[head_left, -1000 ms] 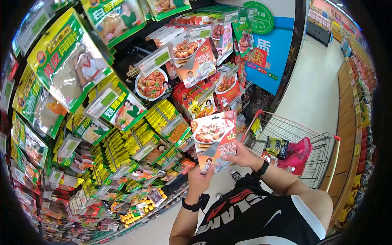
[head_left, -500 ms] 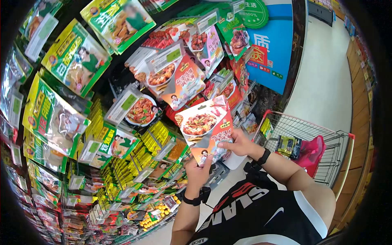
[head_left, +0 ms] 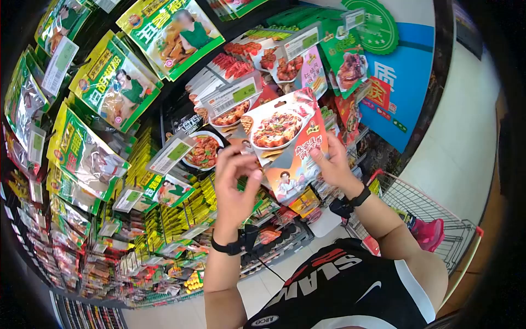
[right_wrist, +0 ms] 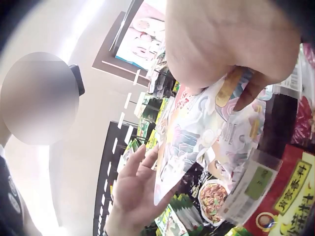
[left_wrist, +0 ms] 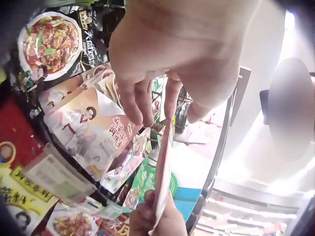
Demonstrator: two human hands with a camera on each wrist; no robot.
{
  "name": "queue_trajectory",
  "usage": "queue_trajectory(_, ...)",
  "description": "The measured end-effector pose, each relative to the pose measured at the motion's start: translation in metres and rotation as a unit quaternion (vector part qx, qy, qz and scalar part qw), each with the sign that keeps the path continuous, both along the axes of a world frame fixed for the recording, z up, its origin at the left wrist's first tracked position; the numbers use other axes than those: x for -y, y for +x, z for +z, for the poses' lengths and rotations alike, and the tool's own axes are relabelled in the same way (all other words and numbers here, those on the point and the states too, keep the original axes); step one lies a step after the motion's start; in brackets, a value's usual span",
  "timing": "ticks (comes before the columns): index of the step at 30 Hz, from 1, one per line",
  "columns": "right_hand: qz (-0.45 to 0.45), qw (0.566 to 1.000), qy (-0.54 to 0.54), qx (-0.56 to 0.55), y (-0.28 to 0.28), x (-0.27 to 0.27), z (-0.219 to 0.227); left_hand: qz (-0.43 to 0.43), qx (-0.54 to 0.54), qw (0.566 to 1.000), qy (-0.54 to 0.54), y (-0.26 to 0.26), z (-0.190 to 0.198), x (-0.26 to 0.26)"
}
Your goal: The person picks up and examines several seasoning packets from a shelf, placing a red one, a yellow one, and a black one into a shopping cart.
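My right hand pinches a flat food packet by its right side, thumb on the front. The packet shows a bowl of cooked food, red lettering and a small figure in white, with a hang hole at its top. Beside the packet's left edge is my left hand, its fingers loosely bent and holding nothing. In the left wrist view the packet appears edge-on, with left fingertips right at its edge. The right wrist view shows the left hand with its palm spread beside the packet.
Hanging packets fill the shelf rack at the left, with price tags sticking out in front. Similar packets hang behind the held one. A wire shopping cart with a pink item stands at the right. A blue sign closes the rack's end.
My left hand has let go of the packet's lower left corner and moved up and left beside it. The packet, in my right hand, has risen toward the hanging packets.
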State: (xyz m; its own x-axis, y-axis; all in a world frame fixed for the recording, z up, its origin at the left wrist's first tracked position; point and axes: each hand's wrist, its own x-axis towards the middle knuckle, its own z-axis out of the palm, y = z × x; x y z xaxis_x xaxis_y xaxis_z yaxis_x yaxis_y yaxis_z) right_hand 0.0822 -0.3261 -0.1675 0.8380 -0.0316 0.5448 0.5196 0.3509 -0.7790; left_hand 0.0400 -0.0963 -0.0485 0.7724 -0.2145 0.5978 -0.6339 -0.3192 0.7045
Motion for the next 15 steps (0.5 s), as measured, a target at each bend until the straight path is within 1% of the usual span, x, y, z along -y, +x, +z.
queue_trajectory(3,-0.003,1.000,-0.029,0.004,0.011,0.005,0.004,0.009,0.012,1.000,-0.025,0.013,0.019,-0.002)
queue_trajectory(5,-0.012,0.999,-0.045,0.021,0.017,0.007,0.005,0.014,0.032,0.999,-0.016,0.019,0.028,-0.001)
queue_trajectory(7,-0.026,0.996,-0.065,0.052,0.024,0.005,0.010,0.003,0.042,0.999,-0.018,0.020,0.035,0.007)
queue_trajectory(9,-0.023,0.993,-0.100,0.063,0.032,0.005,0.008,-0.046,0.043,0.998,-0.031,0.022,0.034,0.007)
queue_trajectory(11,-0.018,0.992,-0.095,0.084,0.037,0.002,0.015,-0.074,0.060,0.993,-0.073,0.021,0.033,0.014)
queue_trajectory(13,-0.005,0.991,-0.096,0.096,0.043,-0.002,0.021,-0.067,0.092,0.989,-0.094,0.017,0.039,0.028)
queue_trajectory(15,0.010,0.993,-0.062,0.103,0.046,-0.010,0.031,-0.071,0.100,0.988,-0.097,0.017,0.047,0.034)
